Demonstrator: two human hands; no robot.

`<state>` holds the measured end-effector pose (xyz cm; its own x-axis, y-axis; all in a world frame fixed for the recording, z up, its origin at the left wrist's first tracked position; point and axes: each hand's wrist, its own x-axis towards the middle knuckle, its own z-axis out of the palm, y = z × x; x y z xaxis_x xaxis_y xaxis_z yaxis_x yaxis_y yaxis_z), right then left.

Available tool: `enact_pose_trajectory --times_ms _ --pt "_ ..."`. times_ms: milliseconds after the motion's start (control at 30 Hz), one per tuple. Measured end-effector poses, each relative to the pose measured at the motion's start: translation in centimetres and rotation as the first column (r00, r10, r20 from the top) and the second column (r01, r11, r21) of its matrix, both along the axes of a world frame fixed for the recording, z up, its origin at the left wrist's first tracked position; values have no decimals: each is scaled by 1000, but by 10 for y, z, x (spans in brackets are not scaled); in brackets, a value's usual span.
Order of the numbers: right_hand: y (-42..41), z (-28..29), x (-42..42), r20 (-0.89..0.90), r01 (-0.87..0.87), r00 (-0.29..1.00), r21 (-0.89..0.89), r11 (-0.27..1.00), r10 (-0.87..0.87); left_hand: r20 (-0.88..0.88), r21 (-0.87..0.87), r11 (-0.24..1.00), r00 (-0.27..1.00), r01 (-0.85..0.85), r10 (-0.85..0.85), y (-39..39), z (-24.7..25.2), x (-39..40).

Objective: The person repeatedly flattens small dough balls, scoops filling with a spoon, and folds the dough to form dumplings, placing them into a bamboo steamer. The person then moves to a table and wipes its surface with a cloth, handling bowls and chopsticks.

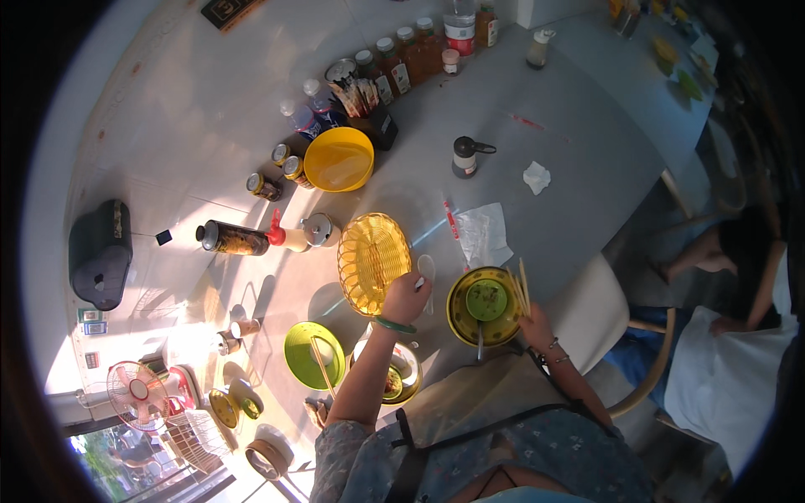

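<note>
My left hand point(404, 300), a green bangle on its wrist, is curled at the near right edge of a yellow wicker basket point(372, 264). A small white bit shows at its fingers; whether it grips anything is unclear. Just right of it lies a clear plastic spoon point(426, 267). My right hand point(538, 328) grips the right rim of a yellow patterned bowl point(457, 330). Inside that bowl sit a smaller green bowl point(486, 300) and a metal spoon point(480, 342). Wooden chopsticks point(519, 286) slant along the rim, their lower ends at my fingers.
A green bowl point(299, 358) with chopsticks and stacked dishes point(410, 371) stand left, partly behind my left forearm. Beyond are a yellow basin point(339, 159), bottles point(409, 56), a black-lidded jar point(465, 157) and crumpled tissue point(536, 178). A person point(729, 371) sits right, past a white chair point(597, 314).
</note>
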<state>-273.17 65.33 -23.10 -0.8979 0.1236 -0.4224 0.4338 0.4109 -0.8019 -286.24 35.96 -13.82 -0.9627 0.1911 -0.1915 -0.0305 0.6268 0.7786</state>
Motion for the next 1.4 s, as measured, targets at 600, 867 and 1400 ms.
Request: enact_pose_trajectory --times_ms 600,867,1400 --pt "-36 -28 -17 -80 -138 988 -85 987 132 57 -111 991 996 69 -63 -14 -11 34" --pt "-24 -20 -10 -25 -145 989 20 989 145 -89 -595 750 952 -288 295 -140 -52 0" --pt "13 -21 23 104 125 988 -91 988 -115 -181 -398 890 970 -224 163 -60 -24 -14"
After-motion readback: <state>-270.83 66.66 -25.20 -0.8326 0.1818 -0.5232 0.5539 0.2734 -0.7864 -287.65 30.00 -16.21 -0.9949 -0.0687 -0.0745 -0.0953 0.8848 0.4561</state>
